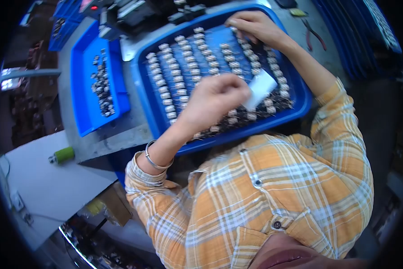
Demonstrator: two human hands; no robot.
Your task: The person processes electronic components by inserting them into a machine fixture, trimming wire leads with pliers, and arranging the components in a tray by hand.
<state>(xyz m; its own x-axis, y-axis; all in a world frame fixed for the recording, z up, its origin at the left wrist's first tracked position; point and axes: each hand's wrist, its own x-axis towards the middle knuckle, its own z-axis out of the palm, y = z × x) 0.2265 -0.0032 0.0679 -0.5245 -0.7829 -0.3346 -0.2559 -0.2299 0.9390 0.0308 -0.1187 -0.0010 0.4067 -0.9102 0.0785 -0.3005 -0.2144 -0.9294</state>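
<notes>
A blue tray holds several rows of small pale parts with thin wire leads, over a darker layer of parts near its front edge. Blurred, my left hand is over the middle of the tray, its fingers closed on a white slip that hides part of the rows. My right hand is at the far right of the tray, fingers bent down at the top end of a row. What its fingertips hold, if anything, is hidden.
Left of the tray, a narrower blue bin contains small dark and silver parts. Dark equipment stands behind. Red-handled pliers lie at the back right. A green roll sits on a white surface at the left.
</notes>
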